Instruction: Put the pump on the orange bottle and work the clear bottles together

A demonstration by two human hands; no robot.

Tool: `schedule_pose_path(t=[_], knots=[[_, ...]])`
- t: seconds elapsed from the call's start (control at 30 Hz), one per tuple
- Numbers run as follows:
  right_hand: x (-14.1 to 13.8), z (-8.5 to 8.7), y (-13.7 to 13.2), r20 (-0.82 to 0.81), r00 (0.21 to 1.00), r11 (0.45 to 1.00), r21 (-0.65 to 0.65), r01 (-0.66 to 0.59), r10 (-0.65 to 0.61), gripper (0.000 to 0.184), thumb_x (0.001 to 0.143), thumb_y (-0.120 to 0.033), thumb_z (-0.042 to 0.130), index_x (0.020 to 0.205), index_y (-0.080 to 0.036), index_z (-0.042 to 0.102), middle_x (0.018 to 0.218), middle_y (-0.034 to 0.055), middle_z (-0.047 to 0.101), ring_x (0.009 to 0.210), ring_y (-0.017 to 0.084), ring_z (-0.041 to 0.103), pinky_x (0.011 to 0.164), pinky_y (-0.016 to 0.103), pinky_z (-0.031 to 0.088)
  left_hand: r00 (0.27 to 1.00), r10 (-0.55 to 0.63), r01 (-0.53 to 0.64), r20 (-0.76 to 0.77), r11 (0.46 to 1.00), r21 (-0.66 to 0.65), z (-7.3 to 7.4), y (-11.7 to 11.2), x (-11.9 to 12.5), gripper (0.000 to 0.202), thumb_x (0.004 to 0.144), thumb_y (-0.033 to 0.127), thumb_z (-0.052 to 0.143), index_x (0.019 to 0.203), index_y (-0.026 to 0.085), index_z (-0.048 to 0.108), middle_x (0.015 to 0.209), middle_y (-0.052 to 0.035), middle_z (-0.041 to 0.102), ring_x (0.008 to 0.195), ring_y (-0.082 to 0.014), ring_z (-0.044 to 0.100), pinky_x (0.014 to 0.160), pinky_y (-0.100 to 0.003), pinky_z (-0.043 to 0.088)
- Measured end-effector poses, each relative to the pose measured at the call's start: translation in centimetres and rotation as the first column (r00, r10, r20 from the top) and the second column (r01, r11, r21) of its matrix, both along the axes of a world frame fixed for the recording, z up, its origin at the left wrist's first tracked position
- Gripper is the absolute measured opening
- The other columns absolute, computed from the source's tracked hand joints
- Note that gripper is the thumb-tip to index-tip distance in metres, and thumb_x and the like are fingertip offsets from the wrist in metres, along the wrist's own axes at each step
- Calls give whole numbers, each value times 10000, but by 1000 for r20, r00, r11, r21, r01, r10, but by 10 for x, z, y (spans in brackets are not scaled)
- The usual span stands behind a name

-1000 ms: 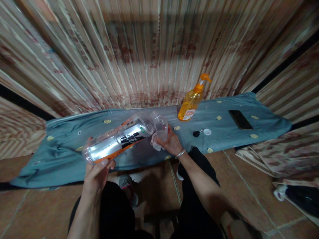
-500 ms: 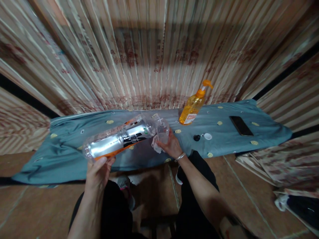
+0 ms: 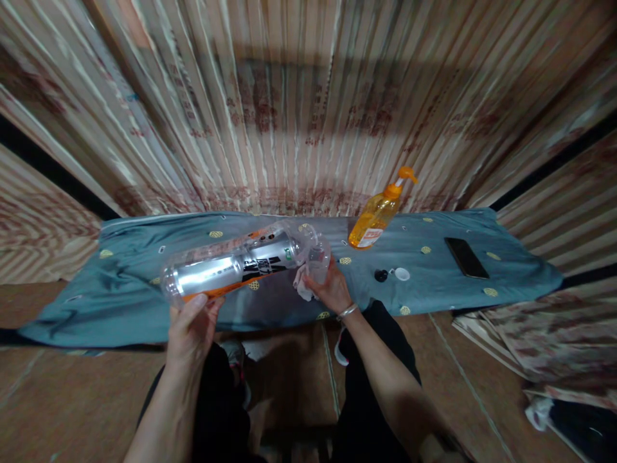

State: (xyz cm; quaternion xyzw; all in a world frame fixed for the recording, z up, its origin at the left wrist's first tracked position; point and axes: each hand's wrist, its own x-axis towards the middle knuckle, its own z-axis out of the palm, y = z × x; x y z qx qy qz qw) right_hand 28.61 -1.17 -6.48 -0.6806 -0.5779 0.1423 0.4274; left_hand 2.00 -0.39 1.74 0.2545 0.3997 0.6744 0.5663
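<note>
My left hand [image 3: 195,321] is closed round the base end of a large clear plastic bottle [image 3: 236,262] with a silver, black and orange label. The bottle lies nearly level, its neck end pointing right. At that end my right hand [image 3: 331,283] grips a small clear plastic cup [image 3: 318,252], tilted against the bottle's mouth. A crumpled pale tissue or cloth [image 3: 303,284] is also in the right hand, below the cup. Whether any liquid is in the cup or bottle, I cannot tell.
On the blue-green cloth [image 3: 135,257] stands an orange pump bottle [image 3: 373,218]. A small black cap [image 3: 380,275] and a white round lid [image 3: 402,274] lie to the right, with a dark phone [image 3: 466,257] beyond. A striped curtain [image 3: 289,128] hangs behind.
The view has shifted slightly. Both hands keep their hold, and the bottle and cup stay together at nearly the same tilt.
</note>
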Motion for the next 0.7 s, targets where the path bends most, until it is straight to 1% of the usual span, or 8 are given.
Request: schedule_pose_path(t=[0.07,0.17,0.3,0.37,0.47,0.6,0.7], knots=[[0,0,0,-13,1000,1000,6,-4,4,721,758,-443,747,1372,-203,455,1271,142,682,1119,313,694,970,481,560,1000,-5,5,-1,1000,21,-2,1,-1,393,434,207,865,771,218,663,707,12,698,695,-171,669,591,-239,582],[0,-2,0,-44,999,1000,-4,-10,10,761,730,-450,777,1366,-197,445,1238,150,699,1070,330,713,928,482,576,1000,-13,13,-10,999,37,-4,1,-2,364,471,204,852,790,223,676,714,16,701,691,-169,668,611,-254,578],[0,-4,-1,-67,998,999,-28,-23,21,777,733,-421,773,1389,-207,416,1212,143,710,1024,322,729,881,464,594,1000,-22,23,-16,999,47,-2,-1,0,435,471,236,858,877,248,704,759,11,718,682,-172,661,610,-260,572],[1,-5,-1,-76,997,999,-42,-30,27,770,737,-387,763,1398,-211,409,1196,128,715,1015,308,731,886,457,594,1000,-18,19,-17,999,45,-1,-1,1,477,471,236,857,923,254,710,794,3,726,704,-180,666,617,-263,572],[2,-4,-2,-77,997,998,-53,-29,24,761,739,-353,750,1400,-196,408,1181,118,716,1023,292,729,908,450,588,1000,-11,12,-23,998,54,-1,-2,2,502,483,228,852,963,261,711,792,2,720,721,-189,669,627,-273,571],[2,-4,-2,-76,997,998,-55,-37,32,744,745,-354,739,1393,-188,412,1230,136,695,1080,297,708,952,467,572,1000,-9,10,-22,998,62,-2,-3,2,480,470,256,876,921,258,712,773,7,720,707,-185,671,625,-276,575],[2,-5,-2,-87,996,998,-59,-34,28,756,738,-370,741,1394,-193,410,1235,137,691,1077,311,707,946,491,575,1000,0,1,-23,998,63,0,-4,3,506,437,257,898,909,265,716,788,12,733,720,-187,676,636,-278,580]])
